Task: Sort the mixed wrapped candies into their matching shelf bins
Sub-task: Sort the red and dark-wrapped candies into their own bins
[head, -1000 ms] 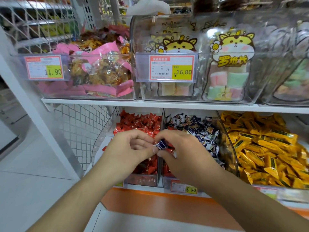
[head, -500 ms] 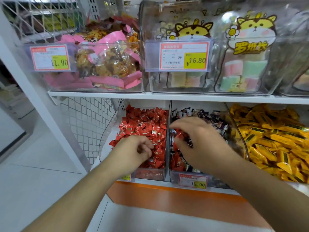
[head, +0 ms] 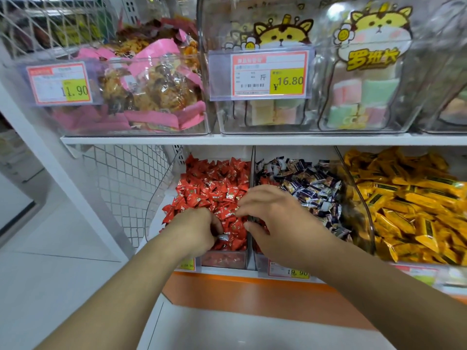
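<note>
Three clear bins stand on the lower shelf. The left bin [head: 223,259] holds red wrapped candies [head: 214,183]. The middle bin [head: 262,265] holds dark blue and white candies [head: 308,184], with some red ones at its front left. The right bin holds yellow candies [head: 417,198]. My left hand [head: 195,232] is curled low in the red bin, its fingertips pinching a small silvery-blue wrapped candy [head: 224,237]. My right hand [head: 275,218] hovers over the divider [head: 251,170] between the red and dark bins, fingers apart and reaching toward the red candies, holding nothing.
The upper shelf [head: 252,139] carries clear bins of pink-wrapped snacks [head: 151,92] and pastel marshmallow packs [head: 364,97], with price tags on the fronts. A wire mesh panel [head: 121,183] closes the shelf's left end. An orange band [head: 252,291] runs below the bins.
The hands have parted from a shared blue candy. My right hand went to the dark bin and came back over the divider. My left hand dropped into the red bin. The view has moved closer.
</note>
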